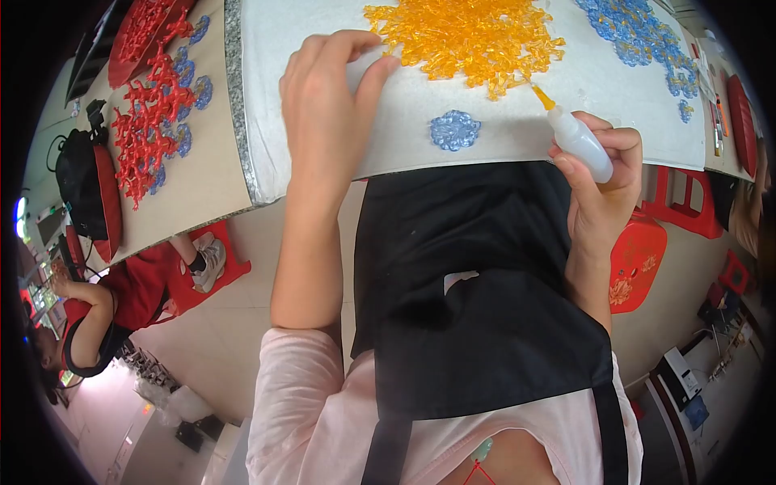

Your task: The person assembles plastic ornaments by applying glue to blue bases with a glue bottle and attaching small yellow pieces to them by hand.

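Note:
My right hand (602,166) is wrapped round a small white squeeze glue bottle (584,147). Its yellow nozzle (543,98) points up and left, close to the lower edge of a pile of translucent yellow-orange plastic pieces (469,36). At the left side of this pile is my left hand (327,89), thumb and index finger apart at the outermost pieces; I make out nothing held between them. Between my hands, near the table's front edge, a blue translucent flower-shaped piece (455,130) lies flat on the white sheet (315,153).
Blue flower pieces (638,36) lie spread at the far right. On the left table are red branching pieces (149,129), more blue ones and a black-and-red bag (87,186). Red stools (638,263) stand on the floor. A seated person (105,311) is at the left.

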Demonstrator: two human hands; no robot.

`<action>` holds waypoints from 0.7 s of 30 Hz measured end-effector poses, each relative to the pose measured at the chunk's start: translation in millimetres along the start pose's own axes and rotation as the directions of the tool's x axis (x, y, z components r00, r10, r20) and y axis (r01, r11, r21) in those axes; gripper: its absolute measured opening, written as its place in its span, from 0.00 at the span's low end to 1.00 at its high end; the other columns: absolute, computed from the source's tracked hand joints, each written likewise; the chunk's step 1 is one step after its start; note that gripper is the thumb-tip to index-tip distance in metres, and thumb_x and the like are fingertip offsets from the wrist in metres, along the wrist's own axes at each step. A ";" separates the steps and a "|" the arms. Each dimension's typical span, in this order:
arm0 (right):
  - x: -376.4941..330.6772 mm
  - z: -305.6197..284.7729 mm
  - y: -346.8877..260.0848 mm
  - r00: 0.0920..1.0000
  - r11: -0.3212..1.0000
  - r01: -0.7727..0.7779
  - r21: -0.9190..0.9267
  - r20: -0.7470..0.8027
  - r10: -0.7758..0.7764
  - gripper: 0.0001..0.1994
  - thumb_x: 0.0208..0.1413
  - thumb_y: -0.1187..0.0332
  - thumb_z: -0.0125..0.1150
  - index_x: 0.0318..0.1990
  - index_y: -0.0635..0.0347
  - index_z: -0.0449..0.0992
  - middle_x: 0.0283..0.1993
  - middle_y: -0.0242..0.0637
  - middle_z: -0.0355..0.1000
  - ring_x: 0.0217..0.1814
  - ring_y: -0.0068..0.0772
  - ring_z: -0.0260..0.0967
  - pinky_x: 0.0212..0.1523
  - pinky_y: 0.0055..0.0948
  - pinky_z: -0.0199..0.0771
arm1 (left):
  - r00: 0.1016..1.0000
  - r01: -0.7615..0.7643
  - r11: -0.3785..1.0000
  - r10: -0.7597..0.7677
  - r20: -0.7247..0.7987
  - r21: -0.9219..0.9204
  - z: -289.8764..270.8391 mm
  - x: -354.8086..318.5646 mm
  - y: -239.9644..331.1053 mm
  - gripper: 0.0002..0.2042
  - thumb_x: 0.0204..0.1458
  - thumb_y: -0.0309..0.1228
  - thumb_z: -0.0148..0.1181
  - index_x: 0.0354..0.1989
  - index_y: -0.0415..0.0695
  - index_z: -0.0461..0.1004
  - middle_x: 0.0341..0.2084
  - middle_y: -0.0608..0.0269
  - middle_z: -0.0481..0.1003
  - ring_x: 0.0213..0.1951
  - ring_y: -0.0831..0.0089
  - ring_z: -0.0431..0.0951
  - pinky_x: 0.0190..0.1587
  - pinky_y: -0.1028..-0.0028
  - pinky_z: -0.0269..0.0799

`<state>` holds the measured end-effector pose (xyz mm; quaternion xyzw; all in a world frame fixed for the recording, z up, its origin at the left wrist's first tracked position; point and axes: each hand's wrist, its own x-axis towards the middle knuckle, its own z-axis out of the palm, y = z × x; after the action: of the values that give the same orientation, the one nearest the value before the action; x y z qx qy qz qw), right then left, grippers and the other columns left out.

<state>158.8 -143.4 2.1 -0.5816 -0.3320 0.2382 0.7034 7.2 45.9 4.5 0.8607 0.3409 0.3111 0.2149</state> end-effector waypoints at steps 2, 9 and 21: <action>-0.2 1.1 0.4 1.000 1.000 0.012 0.025 -0.005 -0.012 0.19 0.42 0.83 0.65 0.41 0.62 0.64 0.43 0.44 0.70 0.44 0.27 0.68 0.46 0.23 0.69 | 0.996 -0.089 0.994 0.090 -0.010 0.056 5.5 7.2 -7.0 0.07 0.44 0.28 0.62 0.33 0.42 0.75 0.28 0.59 0.73 0.33 0.65 0.73 0.37 0.69 0.66; -0.7 6.5 -7.4 0.988 0.991 -0.135 -0.020 0.079 0.136 0.19 0.47 0.82 0.60 0.48 0.66 0.65 0.41 0.40 0.70 0.41 0.26 0.71 0.43 0.21 0.72 | 0.999 0.036 0.999 -0.036 0.029 0.007 -4.2 5.4 -4.5 0.05 0.47 0.25 0.60 0.33 0.40 0.74 0.24 0.63 0.75 0.27 0.77 0.73 0.33 0.79 0.68; -0.8 11.6 -7.6 0.982 0.990 -0.138 0.022 0.130 0.134 0.14 0.48 0.81 0.59 0.38 0.59 0.60 0.35 0.38 0.71 0.31 0.19 0.67 0.29 0.15 0.67 | 0.971 -0.113 0.994 0.107 0.216 0.014 -17.5 16.8 -3.6 0.06 0.44 0.25 0.61 0.30 0.39 0.74 0.23 0.57 0.74 0.27 0.64 0.76 0.32 0.72 0.71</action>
<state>149.3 -137.9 10.6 -0.5754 -0.3325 0.3277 0.6715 3.3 63.2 21.4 0.9096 0.2715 0.2233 0.2216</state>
